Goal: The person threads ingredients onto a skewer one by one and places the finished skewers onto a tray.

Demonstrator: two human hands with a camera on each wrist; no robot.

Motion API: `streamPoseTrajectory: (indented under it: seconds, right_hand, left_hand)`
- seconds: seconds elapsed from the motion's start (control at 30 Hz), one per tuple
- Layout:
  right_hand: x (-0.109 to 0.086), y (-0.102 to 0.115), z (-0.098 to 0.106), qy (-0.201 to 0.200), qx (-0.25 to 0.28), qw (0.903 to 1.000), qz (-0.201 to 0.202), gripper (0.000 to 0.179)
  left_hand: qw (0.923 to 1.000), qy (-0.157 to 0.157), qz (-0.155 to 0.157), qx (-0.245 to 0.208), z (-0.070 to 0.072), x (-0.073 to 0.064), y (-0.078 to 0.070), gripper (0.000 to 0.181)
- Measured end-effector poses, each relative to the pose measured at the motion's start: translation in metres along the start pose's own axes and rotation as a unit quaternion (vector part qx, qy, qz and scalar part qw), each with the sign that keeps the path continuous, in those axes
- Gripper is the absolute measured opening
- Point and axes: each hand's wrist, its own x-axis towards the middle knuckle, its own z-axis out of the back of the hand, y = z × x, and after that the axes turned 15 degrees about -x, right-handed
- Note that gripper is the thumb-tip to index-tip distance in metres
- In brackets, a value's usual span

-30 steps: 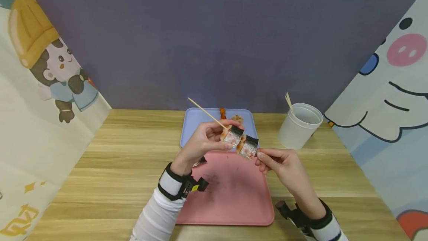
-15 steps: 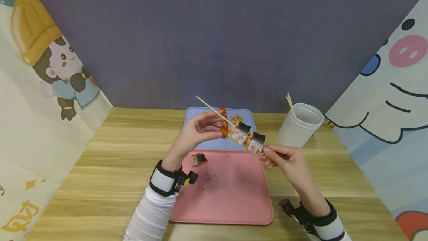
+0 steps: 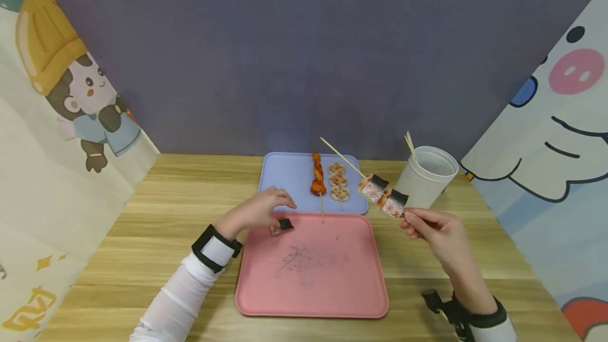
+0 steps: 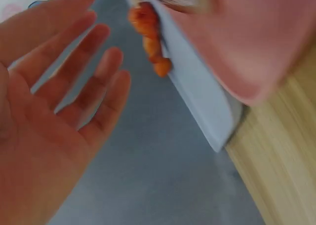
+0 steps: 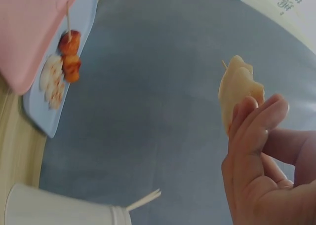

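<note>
My right hand [image 3: 434, 228] pinches the lower end of a skewer [image 3: 373, 188] in the air, right of the trays. Two pale food pieces with black skin are threaded on it, and its bare stick points up and left. The right wrist view shows the pale side of a piece [image 5: 237, 89] above my fingers. A similar loose piece [image 3: 282, 226] lies at the upper left of the pink tray [image 3: 332, 284]. My left hand [image 3: 254, 210] hovers over it with fingers spread; the head view does not show whether the thumb touches it.
Behind the pink tray is a blue tray [image 3: 282, 173] bearing an orange-glazed meat skewer [image 3: 318, 181] and a skewer of lotus root slices [image 3: 338, 181]. The meat skewer's stick overhangs the pink tray. A white bucket [image 3: 423, 189] with bamboo sticks [image 3: 410, 143] stands at the right.
My left hand has let go of the skewer and moved down and left to the loose piece. My right hand has carried the skewer to the right.
</note>
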Motion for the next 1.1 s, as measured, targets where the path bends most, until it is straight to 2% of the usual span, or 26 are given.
streamPoseTrajectory:
  seconds: [0.1, 0.3, 0.47, 0.6, 0.8, 0.93, 1.1]
  right_hand:
    - [-0.002, -0.005, 0.006, -0.010, -0.004, 0.9999, -0.004, 0.013]
    - [-0.005, -0.012, 0.013, -0.022, 0.014, 0.9995, -0.015, 0.026]
    - [-0.004, -0.014, 0.019, -0.027, -0.004, 0.9988, -0.040, 0.019]
    - [-0.004, -0.016, 0.023, -0.030, 0.001, 0.9983, -0.050, 0.018]
    - [-0.005, -0.018, 0.027, -0.029, 0.036, 0.9978, -0.047, 0.023]
    - [-0.005, -0.018, 0.028, -0.031, 0.019, 0.9982, -0.047, 0.017]
    - [-0.002, -0.017, 0.027, -0.023, 0.016, 0.9981, -0.054, 0.018]
  left_hand:
    - [0.9991, 0.028, -0.015, 0.029, -0.003, 0.000, 0.005, 0.050]
    - [0.9923, 0.050, -0.063, 0.094, -0.011, 0.002, 0.011, 0.039]
    - [0.9880, 0.058, -0.053, 0.133, -0.017, 0.000, 0.013, 0.040]
    - [0.9896, 0.063, -0.031, 0.125, -0.019, -0.002, 0.013, 0.042]
    - [0.9893, 0.071, -0.040, 0.121, -0.021, -0.004, 0.014, 0.043]
    - [0.9899, 0.070, -0.035, 0.118, -0.022, -0.004, 0.017, 0.042]
    - [0.9933, 0.058, -0.036, 0.093, -0.021, -0.004, 0.019, 0.038]
